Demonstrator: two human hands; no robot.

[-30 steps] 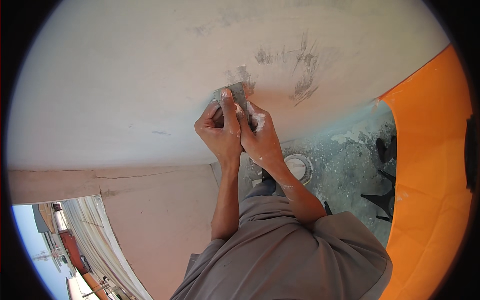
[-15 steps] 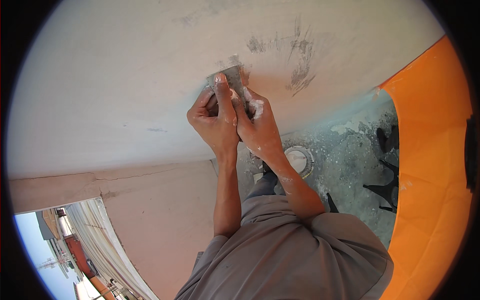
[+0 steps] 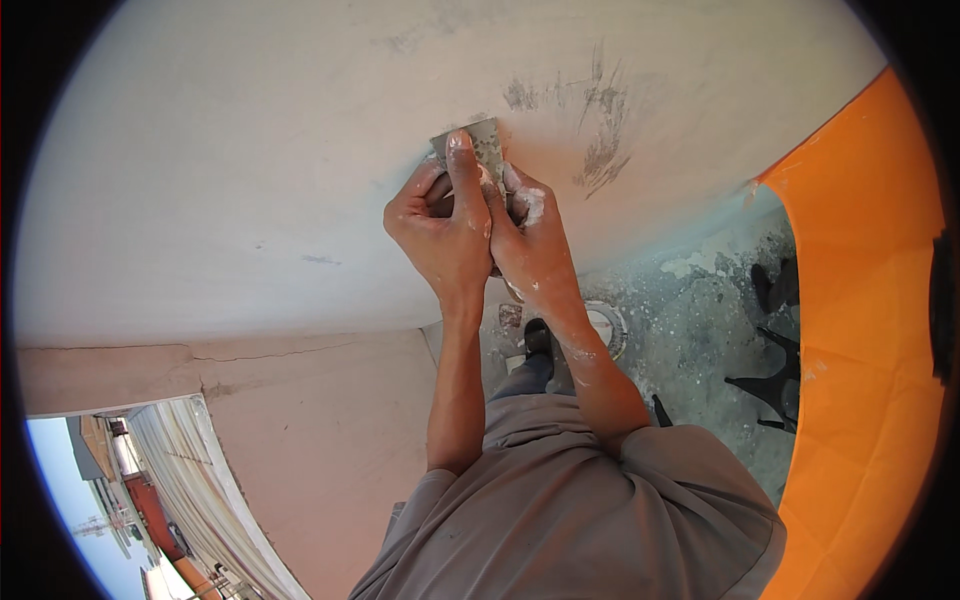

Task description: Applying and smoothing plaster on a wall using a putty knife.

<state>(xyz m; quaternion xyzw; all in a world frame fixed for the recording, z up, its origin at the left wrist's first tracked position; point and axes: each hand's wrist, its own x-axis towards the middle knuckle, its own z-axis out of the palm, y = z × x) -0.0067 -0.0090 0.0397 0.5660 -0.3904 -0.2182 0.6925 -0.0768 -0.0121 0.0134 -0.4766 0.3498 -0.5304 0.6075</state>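
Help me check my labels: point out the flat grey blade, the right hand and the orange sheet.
Flat grey blade [image 3: 487,140], head view: exposed upper-right face.
Right hand [image 3: 533,238], head view: middle of hand.
Orange sheet [image 3: 866,340], head view: middle.

The grey, white-speckled floor [image 3: 680,345] bears 1 round container [image 3: 607,325] and black splayed legs [image 3: 772,388].

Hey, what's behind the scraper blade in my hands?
The pale wall is behind the scraper blade, showing past its edges. The patch directly behind the blade, left hand and right hand is covered, so any marks there can't be seen.
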